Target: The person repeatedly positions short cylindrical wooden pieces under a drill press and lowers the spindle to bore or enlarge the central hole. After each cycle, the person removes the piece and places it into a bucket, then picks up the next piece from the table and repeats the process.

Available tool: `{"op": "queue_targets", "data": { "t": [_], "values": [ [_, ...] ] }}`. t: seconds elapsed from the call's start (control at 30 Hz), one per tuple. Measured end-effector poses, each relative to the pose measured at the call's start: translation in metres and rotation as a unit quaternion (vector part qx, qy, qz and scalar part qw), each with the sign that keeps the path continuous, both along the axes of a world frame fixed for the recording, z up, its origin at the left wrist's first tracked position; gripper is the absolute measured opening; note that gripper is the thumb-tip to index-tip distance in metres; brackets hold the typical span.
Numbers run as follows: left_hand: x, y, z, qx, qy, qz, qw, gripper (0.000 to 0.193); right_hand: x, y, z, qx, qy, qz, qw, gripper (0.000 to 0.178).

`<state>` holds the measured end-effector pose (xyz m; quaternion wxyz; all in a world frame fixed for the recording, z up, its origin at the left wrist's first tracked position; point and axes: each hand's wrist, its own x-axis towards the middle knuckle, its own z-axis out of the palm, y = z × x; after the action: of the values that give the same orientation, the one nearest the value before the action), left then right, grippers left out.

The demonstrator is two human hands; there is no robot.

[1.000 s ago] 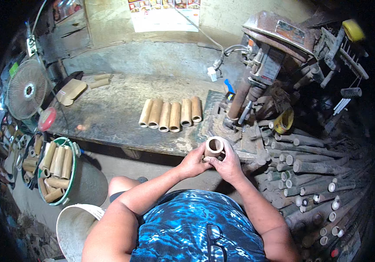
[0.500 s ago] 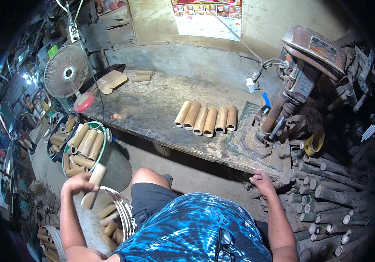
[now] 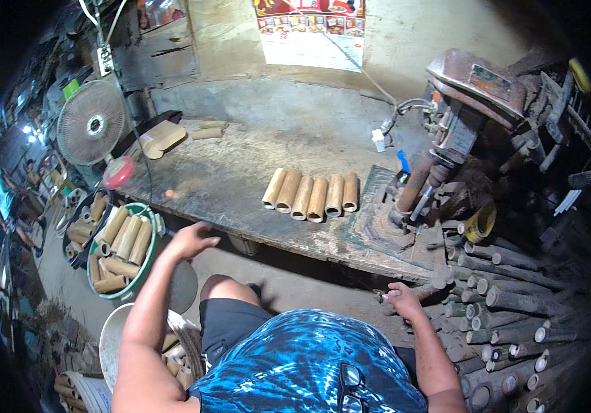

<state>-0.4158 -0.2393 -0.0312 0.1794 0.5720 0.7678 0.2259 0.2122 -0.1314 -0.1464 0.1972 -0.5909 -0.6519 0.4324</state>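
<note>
My left hand (image 3: 194,241) is raised over the near edge of the workbench (image 3: 233,158), left of my knee. Its fingers are spread and nothing is in them. Just to its left, a green-rimmed tub (image 3: 152,256) holds cut bamboo tubes (image 3: 127,237). Below my left forearm, a white container (image 3: 112,330) with more bamboo pieces is partly covered by the arm. My right hand (image 3: 403,301) hovers near the bench's right front edge, loosely bent, fingers apart and empty. Several bamboo tubes (image 3: 300,197) lie side by side on the bench between the hands.
A rusty drill press (image 3: 440,144) stands at the bench's right end. Long bamboo poles (image 3: 516,303) are stacked at the right. A fan (image 3: 94,124) stands at the left. Two short bamboo pieces (image 3: 207,131) and a cardboard piece (image 3: 163,139) lie at the bench's back left.
My left hand has let go of the bamboo tube it held over the white container and moved up and right toward the bench. The right hand has shifted slightly left and down. The view has shifted.
</note>
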Motion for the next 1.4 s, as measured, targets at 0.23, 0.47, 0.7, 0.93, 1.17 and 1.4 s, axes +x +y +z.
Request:
{"op": "queue_targets", "data": {
  "t": [0.23, 0.47, 0.7, 0.93, 1.17, 1.4],
  "values": [
    [0.090, 0.208, -0.059, 0.028, -0.023, 0.136, 0.990, 0.073, 0.039, -0.034, -0.003, -0.006, -0.068, -0.038, 0.997, 0.052],
    [0.089, 0.249, -0.085, -0.021, -0.042, 0.176, 0.983, 0.068, 0.067, -0.052, -0.011, -0.012, -0.081, -0.047, 0.996, 0.053],
    [0.048, 0.180, -0.101, -0.030, -0.701, 0.099, 0.706, 0.039, 0.036, -0.033, -0.002, -0.073, 0.047, -0.060, 0.994, 0.049],
    [0.143, 0.073, -0.080, -0.103, -0.474, -0.157, 0.860, 0.058, -0.054, -0.003, 0.045, -0.074, 0.178, 0.084, 0.978, 0.059],
    [0.301, 0.082, -0.059, -0.017, -0.244, -0.371, 0.896, 0.076, -0.129, 0.013, 0.097, 0.169, 0.207, 0.086, 0.960, 0.063],
    [0.379, 0.137, -0.057, 0.047, -0.177, -0.307, 0.934, 0.058, -0.094, 0.028, 0.083, 0.128, 0.237, -0.120, 0.955, 0.051]
  ]
}}
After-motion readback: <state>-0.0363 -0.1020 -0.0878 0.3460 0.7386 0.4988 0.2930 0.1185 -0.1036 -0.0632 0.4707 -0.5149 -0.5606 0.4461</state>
